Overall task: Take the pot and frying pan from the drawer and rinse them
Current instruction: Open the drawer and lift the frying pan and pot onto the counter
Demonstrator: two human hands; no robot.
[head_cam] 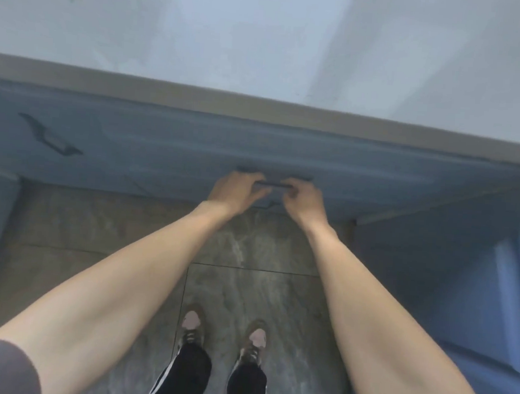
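Observation:
A blue drawer front (163,147) runs below the pale countertop (263,43). Its dark bar handle (274,184) sits at the middle. My left hand (237,190) grips the handle's left end and my right hand (303,200) grips its right end, fingers curled around the bar. The drawer looks closed or nearly so; no pot or frying pan is in view.
Another dark handle (52,139) sits on the blue front at the left. A blue cabinet (462,272) stands at the right. My feet (224,333) stand on grey marbled floor tiles (248,251) below the drawer.

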